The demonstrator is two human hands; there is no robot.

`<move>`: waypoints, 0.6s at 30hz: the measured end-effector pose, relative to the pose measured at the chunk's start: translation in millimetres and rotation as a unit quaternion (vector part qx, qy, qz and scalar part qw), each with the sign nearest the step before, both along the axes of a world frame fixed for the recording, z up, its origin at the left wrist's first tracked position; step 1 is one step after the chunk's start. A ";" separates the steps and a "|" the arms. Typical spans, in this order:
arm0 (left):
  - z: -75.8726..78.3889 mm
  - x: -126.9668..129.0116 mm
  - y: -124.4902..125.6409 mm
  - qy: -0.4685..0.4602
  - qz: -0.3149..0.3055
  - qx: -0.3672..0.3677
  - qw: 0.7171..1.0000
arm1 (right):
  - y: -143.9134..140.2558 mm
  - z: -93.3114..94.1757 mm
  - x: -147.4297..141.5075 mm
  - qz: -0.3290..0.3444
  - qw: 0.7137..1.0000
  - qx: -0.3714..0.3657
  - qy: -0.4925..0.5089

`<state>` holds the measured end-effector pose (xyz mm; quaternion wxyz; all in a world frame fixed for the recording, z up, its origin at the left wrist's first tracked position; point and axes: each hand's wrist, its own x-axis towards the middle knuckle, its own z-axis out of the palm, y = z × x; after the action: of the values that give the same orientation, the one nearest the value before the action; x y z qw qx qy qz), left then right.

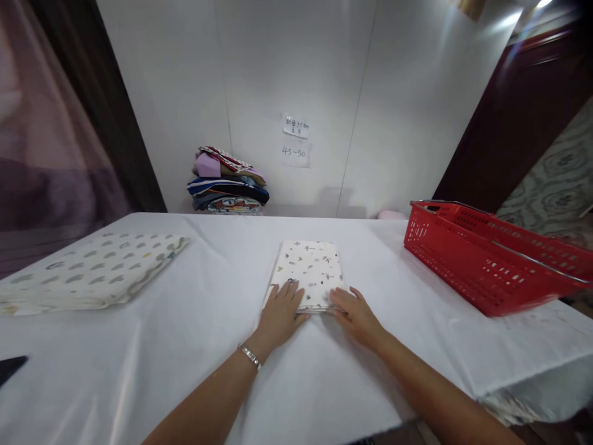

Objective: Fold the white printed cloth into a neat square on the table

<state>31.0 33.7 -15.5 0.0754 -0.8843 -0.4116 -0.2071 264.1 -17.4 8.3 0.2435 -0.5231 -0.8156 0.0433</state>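
A folded white cloth point(309, 266) with small printed plants and shapes lies flat on the white-covered table in front of me. My left hand point(280, 312) rests on its near left corner, fingers stretched out and slightly apart. A silver bracelet point(250, 356) circles that wrist. On the near right corner lies my right hand point(356, 315), its fingers extended over the cloth's edge. Both hands touch the cloth from above, and neither grips it.
To the left lies a larger folded cloth point(99, 266) with grey-green shapes. A red plastic basket point(463, 266) with metal handles stands at the right. Folded fabrics point(228, 185) are stacked by the back wall. A dark object point(12, 369) shows at the left edge of the table point(185, 371).
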 end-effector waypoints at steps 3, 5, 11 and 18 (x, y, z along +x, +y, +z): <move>0.0 -0.1 0.1 0.005 0.005 0.004 1.000 | 23.1 21.9 -21.9 0.017 1.000 0.005 0.006; -0.5 0.3 0.5 0.002 0.004 0.008 1.000 | 45.1 31.2 -38.9 0.030 1.000 -0.003 0.007; -2.0 -0.6 1.8 0.001 -0.008 0.003 1.000 | 103.5 18.4 -57.9 -0.010 0.997 -0.079 -0.025; -4.9 0.7 2.0 0.025 -0.005 -0.010 1.000 | 122.1 -14.8 -30.5 -0.077 0.994 -0.060 -0.043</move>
<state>31.7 35.7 -20.4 0.0757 -0.8918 -0.4073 -0.1815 233.6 104.7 -6.5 0.1783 -0.5996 -0.7785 0.0509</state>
